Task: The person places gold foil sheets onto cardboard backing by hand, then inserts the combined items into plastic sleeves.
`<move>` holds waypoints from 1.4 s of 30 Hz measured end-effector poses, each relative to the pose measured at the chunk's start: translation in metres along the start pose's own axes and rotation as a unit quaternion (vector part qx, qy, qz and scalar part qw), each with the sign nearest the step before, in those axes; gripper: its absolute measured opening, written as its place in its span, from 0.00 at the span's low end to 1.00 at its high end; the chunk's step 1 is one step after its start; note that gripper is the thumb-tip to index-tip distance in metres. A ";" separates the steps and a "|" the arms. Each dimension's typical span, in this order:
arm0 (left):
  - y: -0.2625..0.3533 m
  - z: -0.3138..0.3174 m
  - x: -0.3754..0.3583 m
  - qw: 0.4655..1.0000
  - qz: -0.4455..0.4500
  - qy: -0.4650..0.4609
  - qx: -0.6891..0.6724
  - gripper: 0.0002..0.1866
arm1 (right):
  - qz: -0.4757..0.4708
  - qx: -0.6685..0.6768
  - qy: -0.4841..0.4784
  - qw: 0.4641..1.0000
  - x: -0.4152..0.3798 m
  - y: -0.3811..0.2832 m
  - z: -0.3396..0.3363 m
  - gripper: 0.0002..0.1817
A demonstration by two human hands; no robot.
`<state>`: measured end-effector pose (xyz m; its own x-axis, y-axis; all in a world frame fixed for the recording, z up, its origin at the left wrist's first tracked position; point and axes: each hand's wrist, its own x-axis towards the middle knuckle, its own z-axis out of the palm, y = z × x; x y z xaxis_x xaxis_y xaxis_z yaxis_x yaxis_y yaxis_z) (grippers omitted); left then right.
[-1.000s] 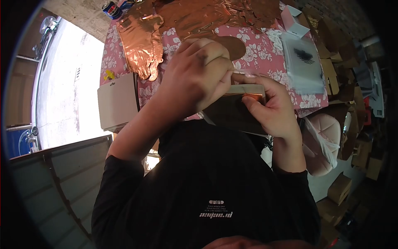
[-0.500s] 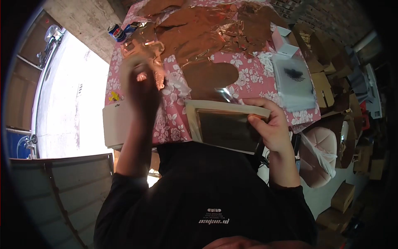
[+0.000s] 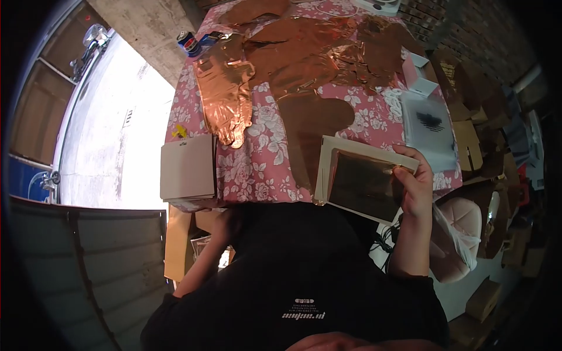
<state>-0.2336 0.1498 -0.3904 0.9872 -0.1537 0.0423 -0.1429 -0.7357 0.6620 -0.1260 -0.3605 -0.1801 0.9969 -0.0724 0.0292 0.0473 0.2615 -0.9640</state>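
My right hand (image 3: 414, 186) grips the right edge of a flat cream frame-like packet (image 3: 323, 172) with a dark, shiny sheet (image 3: 366, 184) inside its border. The packet is tilted above the table's front edge. My left hand (image 3: 229, 225) is low, beside my shirt below the table edge; its fingers are dark and hard to make out. A stack of cream cards (image 3: 188, 169) lies at the table's front left corner. Beyond it is a crumpled copper-coloured foil piece (image 3: 225, 93). More copper foil (image 3: 304, 58) spreads over the middle and back.
The table has a pink floral cloth (image 3: 266, 169). A blue can (image 3: 187, 42) stands at the back left. On the right are a white box (image 3: 419, 74), clear plastic bags (image 3: 430, 128) and white cord (image 3: 393, 102). Cardboard boxes (image 3: 468, 143) and a cushioned stool (image 3: 459, 225) stand beyond.
My left hand has moved from above the foil at the left down beside my body. The packet in my right hand has shifted right, and the whole view has shifted.
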 end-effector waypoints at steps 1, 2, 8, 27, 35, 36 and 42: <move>-0.029 0.009 -0.001 0.997 -0.070 0.012 -0.002 0.09 | 0.000 -0.012 -0.011 1.000 0.001 0.000 0.002 0.24; -0.057 0.016 0.004 0.997 -0.073 0.016 -0.002 0.09 | 0.001 -0.012 -0.016 1.000 0.002 0.001 0.005 0.24; -0.259 0.081 0.024 0.860 -0.123 0.264 0.420 0.23 | -0.003 -0.040 -0.049 0.998 0.005 0.004 0.028 0.24; 0.158 -0.098 0.071 0.865 0.028 -0.024 -0.500 0.28 | 0.071 0.090 -0.112 0.987 -0.012 0.019 0.081 0.26; 0.192 -0.085 0.122 0.808 -0.039 -0.087 -0.581 0.16 | 0.117 0.093 -0.183 0.972 -0.018 0.034 0.088 0.31; 0.185 -0.082 0.121 0.806 -0.041 -0.090 -0.583 0.15 | 0.119 0.095 -0.177 0.972 -0.017 0.033 0.085 0.31; 0.183 -0.077 0.121 0.813 -0.039 -0.088 -0.574 0.14 | 0.111 0.024 -0.160 0.981 -0.001 0.043 0.069 0.18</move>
<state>-0.1346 0.0473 -0.2066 0.9501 -0.3028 -0.0750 0.1806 0.3382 0.9236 -0.1205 -0.2829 -0.2033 0.9511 0.2954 -0.0903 -0.1774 0.2831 -0.9425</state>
